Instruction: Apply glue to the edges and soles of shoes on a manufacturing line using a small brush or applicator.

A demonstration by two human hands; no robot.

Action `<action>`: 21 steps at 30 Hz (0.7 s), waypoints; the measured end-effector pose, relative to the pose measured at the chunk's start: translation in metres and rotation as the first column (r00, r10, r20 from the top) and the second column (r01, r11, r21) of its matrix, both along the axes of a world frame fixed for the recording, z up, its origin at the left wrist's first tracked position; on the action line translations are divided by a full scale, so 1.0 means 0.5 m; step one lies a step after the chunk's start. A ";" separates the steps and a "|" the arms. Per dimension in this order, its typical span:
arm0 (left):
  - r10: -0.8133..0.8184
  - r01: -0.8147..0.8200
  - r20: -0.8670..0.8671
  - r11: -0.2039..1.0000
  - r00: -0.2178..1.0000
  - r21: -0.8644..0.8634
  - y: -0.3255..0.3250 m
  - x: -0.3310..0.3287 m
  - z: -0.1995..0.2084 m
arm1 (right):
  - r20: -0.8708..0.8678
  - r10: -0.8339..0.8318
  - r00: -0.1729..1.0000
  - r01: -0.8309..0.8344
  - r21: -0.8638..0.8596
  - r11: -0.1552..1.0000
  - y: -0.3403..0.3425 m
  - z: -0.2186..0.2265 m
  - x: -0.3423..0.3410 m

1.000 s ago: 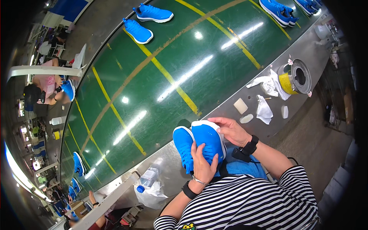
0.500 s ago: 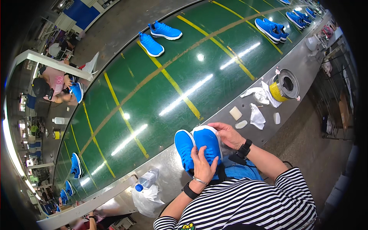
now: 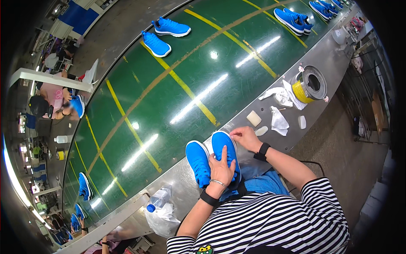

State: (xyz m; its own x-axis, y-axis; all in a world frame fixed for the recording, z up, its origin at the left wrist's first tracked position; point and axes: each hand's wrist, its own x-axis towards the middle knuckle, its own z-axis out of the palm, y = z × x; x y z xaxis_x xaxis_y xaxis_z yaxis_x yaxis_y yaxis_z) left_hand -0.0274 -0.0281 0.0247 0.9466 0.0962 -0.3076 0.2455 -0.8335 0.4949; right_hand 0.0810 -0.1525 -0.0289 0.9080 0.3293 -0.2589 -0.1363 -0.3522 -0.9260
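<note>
Two blue sneakers with white soles stand side by side at the metal ledge in front of me, toes pointing away: a left sneaker [image 3: 197, 158] and a right sneaker [image 3: 220, 142]. Over the laces of the right sneaker my left hand [image 3: 220, 171] grips its upper, index finger stretched toward the toe. My right hand [image 3: 247, 139] is closed in a pinch beside the white toe rim of that sneaker. Whatever its fingertips hold, if anything, is too small to make out.
Beyond the ledge runs a green conveyor belt [image 3: 169, 97] carrying more blue sneakers [image 3: 156, 43]. To the right lie a beige block [image 3: 253, 118], white cloths [image 3: 279, 122] and a round metal container [image 3: 311, 84]. A water bottle [image 3: 160, 198] lies at left. A co-worker [image 3: 53, 97] handles a sneaker across the belt.
My right hand has come off the toe's side into a pinch at the sole's edge. My left hand has flattened along the laces. The whole view has shifted slightly.
</note>
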 end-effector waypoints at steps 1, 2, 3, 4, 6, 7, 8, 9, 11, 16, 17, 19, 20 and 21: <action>-0.004 0.004 -0.001 1.000 1.000 0.006 0.001 0.001 -0.003 | -0.013 0.021 1.000 -0.021 -0.023 1.000 0.001 0.001 0.006; -0.007 0.007 -0.003 1.000 1.000 0.012 0.002 0.002 -0.006 | -0.026 0.042 0.999 -0.044 -0.045 0.998 0.003 0.000 0.011; -0.007 0.007 -0.009 1.000 1.000 0.012 0.002 0.003 -0.006 | -0.032 0.042 0.999 -0.044 -0.046 0.998 0.006 -0.003 0.017; -0.007 0.007 -0.010 1.000 1.000 0.011 0.002 0.004 -0.006 | -0.048 0.064 0.997 -0.068 -0.072 0.995 0.009 -0.006 0.022; -0.006 0.006 -0.015 1.000 1.000 0.008 0.002 0.004 -0.002 | -0.069 0.086 0.994 -0.093 -0.099 0.991 0.012 -0.014 0.028; -0.006 0.006 -0.014 1.000 1.000 -0.002 0.002 0.005 0.001 | -0.045 0.091 0.995 -0.095 -0.107 0.990 0.013 -0.020 0.030; -0.006 0.006 -0.012 1.000 1.000 -0.013 0.002 0.005 0.002 | -0.021 0.095 0.995 -0.097 -0.116 0.988 0.014 -0.025 0.032; 0.000 -0.001 -0.016 1.000 1.000 -0.013 0.004 0.004 0.000 | -0.025 0.102 0.995 -0.104 -0.116 0.988 0.019 -0.019 0.035; -0.006 0.006 -0.007 1.000 1.000 -0.010 0.007 0.002 -0.002 | 0.006 0.159 0.987 -0.156 -0.164 0.974 0.024 -0.003 0.039; -0.008 0.008 -0.004 1.000 1.000 -0.007 0.008 0.004 0.000 | 0.075 0.224 0.972 -0.202 -0.230 0.952 0.030 0.013 0.046; -0.009 0.009 -0.002 1.000 1.000 -0.003 0.007 0.004 -0.001 | 0.084 0.235 0.968 -0.208 -0.248 0.946 0.032 0.013 0.046; -0.009 0.009 -0.002 1.000 1.000 -0.005 0.008 0.004 -0.002 | 0.095 0.257 0.962 -0.221 -0.288 0.932 0.036 0.018 0.047; -0.011 0.011 -0.002 1.000 1.000 -0.007 0.009 0.004 -0.002 | 0.106 0.277 0.955 -0.229 -0.328 0.916 0.039 0.019 0.047; -0.009 0.009 -0.002 1.000 1.000 -0.007 0.009 0.004 -0.002 | 0.106 0.279 0.954 -0.231 -0.329 0.916 0.039 0.018 0.049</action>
State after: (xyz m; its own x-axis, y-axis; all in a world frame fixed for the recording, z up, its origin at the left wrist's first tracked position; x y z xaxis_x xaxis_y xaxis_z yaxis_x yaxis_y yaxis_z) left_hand -0.0253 -0.0235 0.0235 0.9470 0.0855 -0.3097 0.2388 -0.8320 0.5007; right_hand 0.1054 -0.1330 -0.0201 0.8395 0.4799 -0.2548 0.1263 -0.6285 -0.7675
